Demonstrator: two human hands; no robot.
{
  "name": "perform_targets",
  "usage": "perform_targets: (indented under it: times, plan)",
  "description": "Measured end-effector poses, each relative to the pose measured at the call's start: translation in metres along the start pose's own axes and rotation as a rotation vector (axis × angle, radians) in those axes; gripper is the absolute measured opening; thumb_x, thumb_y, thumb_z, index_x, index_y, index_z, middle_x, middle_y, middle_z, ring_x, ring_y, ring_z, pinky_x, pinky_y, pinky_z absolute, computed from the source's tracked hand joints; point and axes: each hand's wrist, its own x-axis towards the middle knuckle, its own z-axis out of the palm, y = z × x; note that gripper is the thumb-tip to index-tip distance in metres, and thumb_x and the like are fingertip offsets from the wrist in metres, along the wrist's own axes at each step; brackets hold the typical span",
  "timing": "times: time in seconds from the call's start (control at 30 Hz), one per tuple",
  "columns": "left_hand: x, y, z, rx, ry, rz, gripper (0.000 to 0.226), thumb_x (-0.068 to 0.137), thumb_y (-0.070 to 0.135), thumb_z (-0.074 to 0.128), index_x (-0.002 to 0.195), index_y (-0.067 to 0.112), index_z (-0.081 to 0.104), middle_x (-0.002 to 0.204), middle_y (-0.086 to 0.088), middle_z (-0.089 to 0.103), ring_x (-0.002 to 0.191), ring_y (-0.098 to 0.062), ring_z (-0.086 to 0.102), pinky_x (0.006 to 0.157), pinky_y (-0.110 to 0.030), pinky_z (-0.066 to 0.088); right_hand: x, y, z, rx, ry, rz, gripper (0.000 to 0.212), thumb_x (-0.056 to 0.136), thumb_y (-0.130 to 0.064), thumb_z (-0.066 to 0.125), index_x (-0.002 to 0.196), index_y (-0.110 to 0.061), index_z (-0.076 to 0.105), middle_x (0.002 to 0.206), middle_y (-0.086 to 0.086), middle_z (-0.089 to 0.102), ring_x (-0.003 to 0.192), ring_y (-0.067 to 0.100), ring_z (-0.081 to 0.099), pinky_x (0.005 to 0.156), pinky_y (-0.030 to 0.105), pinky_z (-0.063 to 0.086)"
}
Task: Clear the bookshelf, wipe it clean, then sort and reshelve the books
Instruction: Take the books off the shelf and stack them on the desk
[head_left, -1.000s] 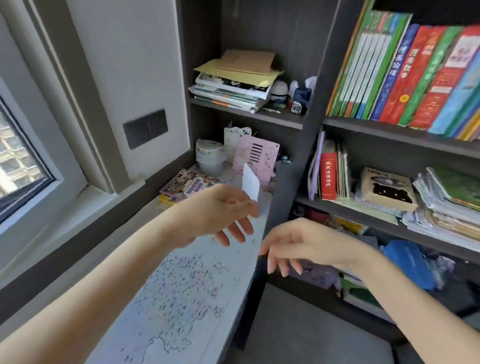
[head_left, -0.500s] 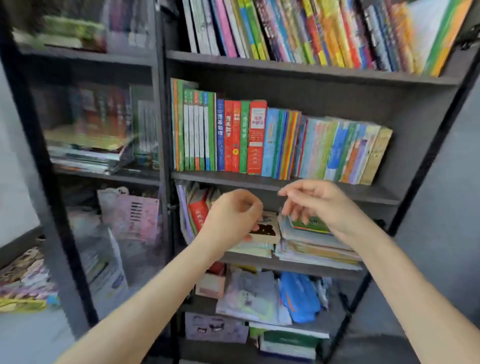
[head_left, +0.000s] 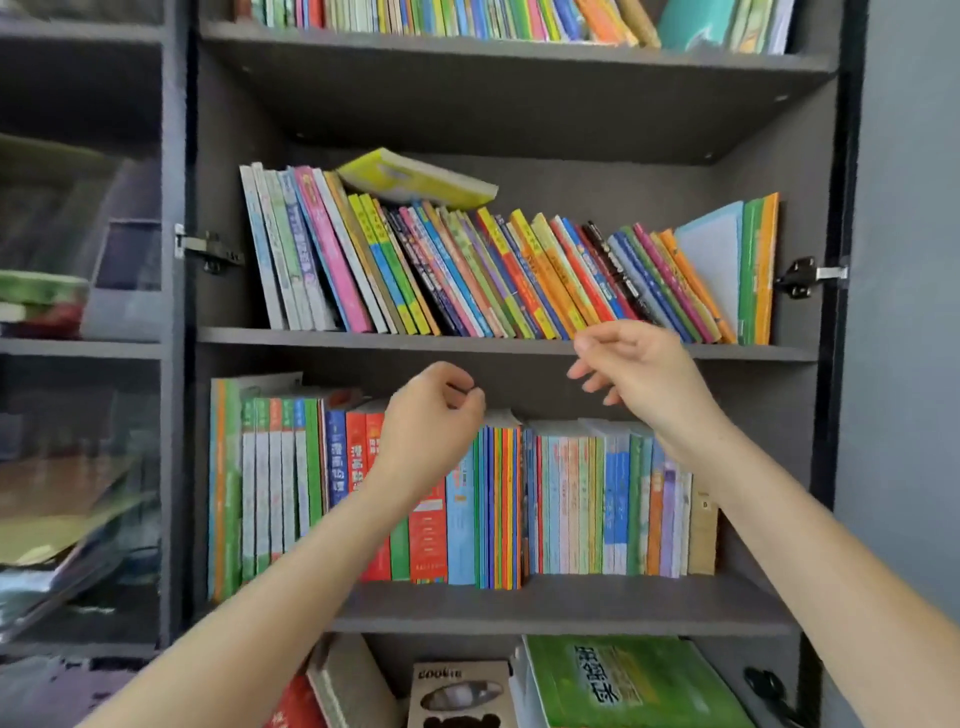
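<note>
The dark grey bookshelf (head_left: 223, 156) fills the view, and its middle shelf board (head_left: 363, 340) serves to place everything else. On that board stands a row of thin, bright leaning books (head_left: 467, 280), all tipped to the left, with a yellow book (head_left: 415, 179) lying flat and tilted across the tops of those towards the left end. Directly under the board is a row of upright books (head_left: 571, 504), packed close from side to side. The left hand (head_left: 436, 410) hangs just below the board, in front of the tops of the upright books, fingers curled into a loose fist with nothing visible in it. The right hand (head_left: 639, 369) is raised across the board's front edge, to the right of the left hand and apart from it; its fingers are relaxed and slightly spread, thumb near the forefinger, holding nothing (it covers the feet of a few leaning books). Two levels below the board lie a green book (head_left: 623, 686) and a brown cookie box (head_left: 460, 696). High above the board, another row of books (head_left: 467, 18) lines the top level. Left of the board, a side compartment (head_left: 78, 364) shows only blurred stacks.
</note>
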Motion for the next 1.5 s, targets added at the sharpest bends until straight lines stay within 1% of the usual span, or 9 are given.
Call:
perform_targets:
  times: [0.1, 0.27, 0.47, 0.6, 0.77, 0.9, 1.1, 1.33, 1.5]
  plan:
    - [0.052, -0.002, 0.000, -0.014, 0.037, 0.064, 0.017, 0.095, 0.025, 0.053, 0.108, 0.016, 0.061, 0.095, 0.002, 0.064, 0.087, -0.014, 0.061, 0.070, -0.027, 0.050, 0.049, 0.004, 0.008, -0.093, 0.090, -0.050, 0.009, 0.092, -0.029, 0.060, 0.100, -0.027, 0.065, 0.087, -0.006, 0.071, 0.079, 0.011, 0.064, 0.069, 0.026, 0.050]
    - [0.125, -0.011, 0.009, 0.027, 0.089, 0.145, 0.028, 0.096, 0.026, 0.052, 0.120, 0.013, 0.056, 0.105, 0.002, 0.060, 0.083, -0.009, 0.053, 0.060, -0.019, 0.039, 0.116, 0.030, 0.016, -0.579, 0.316, -0.094, 0.051, 0.086, -0.047, 0.065, 0.129, -0.021, 0.052, 0.113, -0.003, 0.064, 0.101, 0.016, 0.061, 0.076, 0.031, 0.046]
    - [0.189, -0.009, 0.041, 0.035, 0.089, 0.249, 0.033, 0.097, 0.026, 0.051, 0.125, 0.011, 0.053, 0.114, -0.003, 0.063, 0.087, -0.012, 0.056, 0.073, -0.026, 0.046, 0.192, 0.076, -0.021, -1.047, 0.584, -0.062, 0.092, 0.077, -0.061, 0.067, 0.144, -0.012, 0.028, 0.137, 0.015, 0.047, 0.126, 0.032, 0.045, 0.102, 0.042, 0.037]
    - [0.208, 0.004, 0.078, 0.033, 0.054, 0.311, 0.030, 0.097, 0.026, 0.050, 0.125, 0.014, 0.053, 0.119, -0.005, 0.062, 0.083, -0.009, 0.057, 0.067, -0.020, 0.044, 0.227, 0.104, -0.054, -0.998, 0.467, 0.070, 0.110, 0.068, -0.068, 0.070, 0.148, -0.018, 0.013, 0.141, 0.013, 0.043, 0.126, 0.031, 0.046, 0.102, 0.044, 0.042]
    - [0.227, 0.023, 0.120, 0.062, 0.069, 0.340, 0.040, 0.097, 0.028, 0.050, 0.134, 0.013, 0.050, 0.122, -0.002, 0.060, 0.090, -0.009, 0.055, 0.072, -0.021, 0.040, 0.244, 0.121, -0.078, -0.862, 0.317, -0.013, 0.103, 0.067, -0.063, 0.075, 0.145, -0.030, 0.016, 0.132, 0.002, 0.050, 0.110, 0.019, 0.057, 0.083, 0.036, 0.052]
    - [0.235, 0.039, 0.150, 0.045, 0.107, 0.357, 0.034, 0.096, 0.023, 0.051, 0.127, 0.011, 0.054, 0.111, -0.003, 0.062, 0.080, -0.008, 0.053, 0.064, -0.020, 0.039, 0.247, 0.127, -0.075, -0.945, 0.411, -0.062, 0.100, 0.070, -0.061, 0.072, 0.144, -0.031, 0.012, 0.119, 0.004, 0.053, 0.098, 0.020, 0.059, 0.079, 0.037, 0.054]
    - [0.249, 0.061, 0.178, 0.024, 0.165, 0.228, 0.020, 0.094, 0.016, 0.053, 0.110, 0.006, 0.046, 0.083, -0.007, 0.058, 0.064, -0.015, 0.053, 0.044, -0.020, 0.030, 0.246, 0.133, -0.067, -1.189, 0.492, -0.091, 0.122, 0.070, -0.061, 0.072, 0.148, -0.029, -0.016, 0.124, 0.010, 0.047, 0.103, 0.024, 0.055, 0.084, 0.037, 0.050]
    - [0.264, 0.066, 0.197, 0.047, 0.286, 0.217, 0.059, 0.090, 0.034, 0.060, 0.130, 0.000, 0.034, 0.096, -0.013, 0.064, 0.078, -0.025, 0.066, 0.058, -0.034, 0.056, 0.242, 0.136, -0.091, -0.995, 0.488, -0.140, 0.108, 0.071, -0.062, 0.070, 0.150, -0.030, 0.004, 0.114, 0.006, 0.050, 0.088, 0.016, 0.048, 0.071, 0.027, 0.043]
    - [0.262, 0.074, 0.204, 0.196, 0.350, 0.166, 0.082, 0.089, 0.044, 0.061, 0.146, 0.002, 0.018, 0.118, -0.015, 0.055, 0.102, -0.024, 0.059, 0.071, -0.028, 0.049, 0.242, 0.134, -0.102, -0.921, 0.578, -0.068, 0.099, 0.072, -0.062, 0.070, 0.147, -0.026, 0.016, 0.116, 0.006, 0.051, 0.088, 0.014, 0.043, 0.065, 0.025, 0.038]
